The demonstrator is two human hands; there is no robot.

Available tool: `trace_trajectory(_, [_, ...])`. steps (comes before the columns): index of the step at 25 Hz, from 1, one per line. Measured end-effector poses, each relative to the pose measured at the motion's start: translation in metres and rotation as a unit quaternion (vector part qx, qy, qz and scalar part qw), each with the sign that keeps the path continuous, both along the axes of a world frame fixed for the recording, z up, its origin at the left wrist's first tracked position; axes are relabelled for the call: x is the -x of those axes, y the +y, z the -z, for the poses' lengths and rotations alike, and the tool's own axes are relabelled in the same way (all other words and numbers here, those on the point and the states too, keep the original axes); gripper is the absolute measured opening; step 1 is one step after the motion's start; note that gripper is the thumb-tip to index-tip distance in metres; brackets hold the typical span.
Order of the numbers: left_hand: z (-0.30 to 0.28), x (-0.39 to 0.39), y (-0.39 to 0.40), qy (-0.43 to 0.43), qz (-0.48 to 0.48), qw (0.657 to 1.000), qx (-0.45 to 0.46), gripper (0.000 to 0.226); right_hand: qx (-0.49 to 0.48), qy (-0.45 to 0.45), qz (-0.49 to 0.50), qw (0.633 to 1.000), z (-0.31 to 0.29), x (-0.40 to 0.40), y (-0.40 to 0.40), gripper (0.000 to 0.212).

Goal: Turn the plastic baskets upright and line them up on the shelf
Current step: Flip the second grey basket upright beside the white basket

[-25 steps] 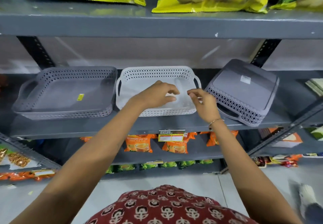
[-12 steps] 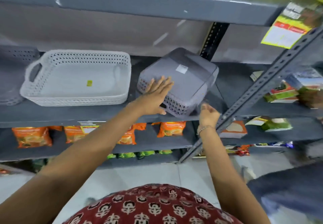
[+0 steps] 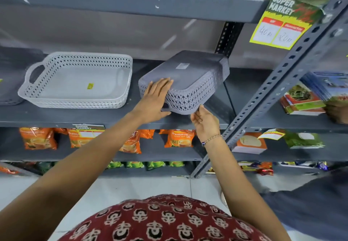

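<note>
A grey perforated basket [image 3: 190,79] lies upside down and tilted on the grey shelf [image 3: 105,116], its white label facing up. My left hand [image 3: 155,99] lies flat on its near left corner, thumb under the rim by the handle. My right hand [image 3: 204,121] is open, palm up, its fingertips touching the basket's near right rim from below. A white perforated basket [image 3: 79,80] stands upright to the left, with a yellow sticker inside. A second grey basket [image 3: 9,90] shows partly at the left edge.
A slotted grey upright [image 3: 278,82] slants close to the right of the grey basket. A price sign [image 3: 282,24] hangs above right. Orange tea packets [image 3: 178,137] fill the shelf below. Boxes [image 3: 305,97] sit on the shelf to the right.
The view and both hands shifted right from the white basket to the overturned grey one. My left hand has settled on its corner and my right hand has reached its lower rim.
</note>
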State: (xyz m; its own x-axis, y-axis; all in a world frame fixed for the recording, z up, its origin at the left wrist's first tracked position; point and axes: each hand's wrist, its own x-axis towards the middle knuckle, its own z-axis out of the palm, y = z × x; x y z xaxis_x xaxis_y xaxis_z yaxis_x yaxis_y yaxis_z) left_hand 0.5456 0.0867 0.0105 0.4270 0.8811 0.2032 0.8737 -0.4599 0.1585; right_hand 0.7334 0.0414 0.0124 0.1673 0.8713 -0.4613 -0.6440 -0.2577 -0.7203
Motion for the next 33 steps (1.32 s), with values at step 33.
trace_trajectory(33, [-0.015,-0.061,0.003,0.026,-0.064,0.979,0.189,0.030,-0.217,-0.814,-0.291,0.453,0.004,-0.051,0.084,0.013])
